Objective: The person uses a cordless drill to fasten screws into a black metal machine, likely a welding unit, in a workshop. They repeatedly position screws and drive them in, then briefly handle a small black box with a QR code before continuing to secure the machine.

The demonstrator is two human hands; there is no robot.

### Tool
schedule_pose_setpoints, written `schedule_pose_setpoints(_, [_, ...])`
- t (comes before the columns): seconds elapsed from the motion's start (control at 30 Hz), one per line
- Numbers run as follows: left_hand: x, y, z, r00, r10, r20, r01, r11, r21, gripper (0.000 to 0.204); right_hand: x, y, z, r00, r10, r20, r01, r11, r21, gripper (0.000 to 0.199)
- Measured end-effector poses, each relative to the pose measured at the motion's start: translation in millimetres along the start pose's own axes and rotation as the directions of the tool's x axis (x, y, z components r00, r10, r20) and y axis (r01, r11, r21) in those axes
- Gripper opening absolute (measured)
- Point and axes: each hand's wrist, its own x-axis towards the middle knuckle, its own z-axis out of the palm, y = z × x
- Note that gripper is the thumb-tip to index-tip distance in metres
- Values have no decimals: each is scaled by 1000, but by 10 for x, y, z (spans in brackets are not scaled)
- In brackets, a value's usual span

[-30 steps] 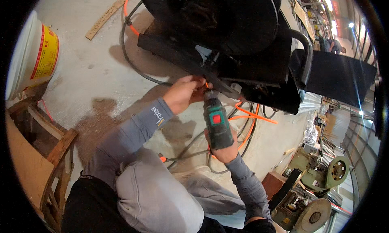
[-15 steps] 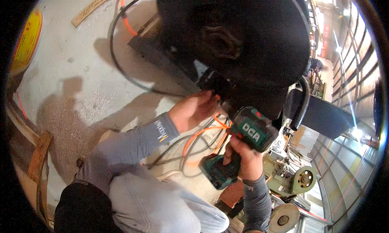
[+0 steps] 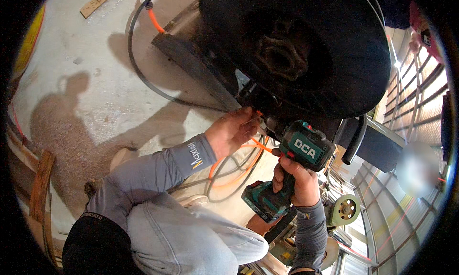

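Observation:
My right hand (image 3: 302,179) is wrapped round the grip of a green and black cordless drill (image 3: 307,145). The drill's nose points left, toward dark metal fittings (image 3: 258,99) under a large black round drum (image 3: 344,60). Just left of that nose is my left hand (image 3: 232,134), its fingers pinched together at the fittings beside a small orange piece (image 3: 258,113). What those fingertips hold is too small and dark to make out. The contact between the drill's tip and the fittings is hidden in shadow.
A dark metal beam (image 3: 191,67) runs under the drum. An orange hose (image 3: 155,21) and a black cable (image 3: 131,55) loop across the concrete floor (image 3: 105,112). Wooden pieces (image 3: 42,191) lie at left. A machine with a green wheel (image 3: 345,209) stands at right.
The view has shifted, so the drum appears farther right and lower. The drill has tilted slightly in my right hand. My left hand stays at the same fittings.

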Motion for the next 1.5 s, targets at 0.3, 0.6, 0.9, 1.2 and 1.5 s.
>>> schedule_pose_setpoints(0.3, [-55,4,81,1000,12,-23,-14,998,-61,12,87,-226,-1,989,141,-44,-139,989,55,30])
schedule_pose_setpoints(0.6, [-63,-5,106,1000,26,-4,-26,998,-62,22,85,-274,-38,982,185,31,-187,981,46,23])
schedule_pose_setpoints(0.9, [-49,1,153,1000,19,-7,-19,998,-62,22,122,-251,-38,981,180,71,-189,972,140,23])
schedule_pose_setpoints(1.2, [-81,41,146,998,-35,-47,29,993,-117,18,140,-269,-14,982,169,89,-177,980,90,26])
schedule_pose_setpoints(1.5, [-70,19,106,1000,2,15,0,995,-101,17,123,-260,43,988,145,51,-150,982,119,29])
